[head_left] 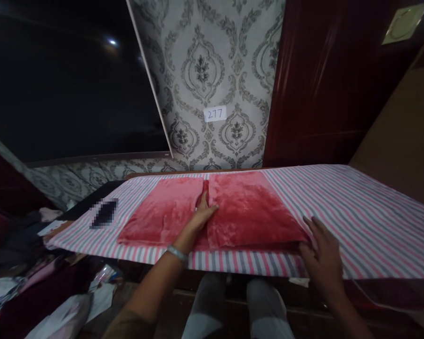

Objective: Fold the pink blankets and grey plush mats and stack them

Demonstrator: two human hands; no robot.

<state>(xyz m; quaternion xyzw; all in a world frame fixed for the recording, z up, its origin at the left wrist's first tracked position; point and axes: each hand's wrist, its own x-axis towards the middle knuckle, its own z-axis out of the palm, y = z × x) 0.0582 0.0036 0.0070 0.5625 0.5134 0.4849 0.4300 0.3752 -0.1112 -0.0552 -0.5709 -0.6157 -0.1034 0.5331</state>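
A folded red plush cloth (250,212) lies across a striped sheet, its two halves parted by a narrow gap near the middle. My left hand (203,215) rests at this gap with thumb and index finger apart, the other fingers partly hidden. A bracelet (177,254) circles the left wrist. At the cloth's right front corner is my right hand (323,256), slightly blurred. Its fingers are spread, and the corner reaches into the space between thumb and fingers. Beneath the cloth's right front edge a dark fold shows.
The pink, grey and white striped sheet (356,221) covers the table. A pixelated dark object (105,213) lies on its left part. Behind are a large screen (74,84) and a paper marked 277 (215,113) on patterned wallpaper. Clothes and papers (67,310) are heaped at lower left.
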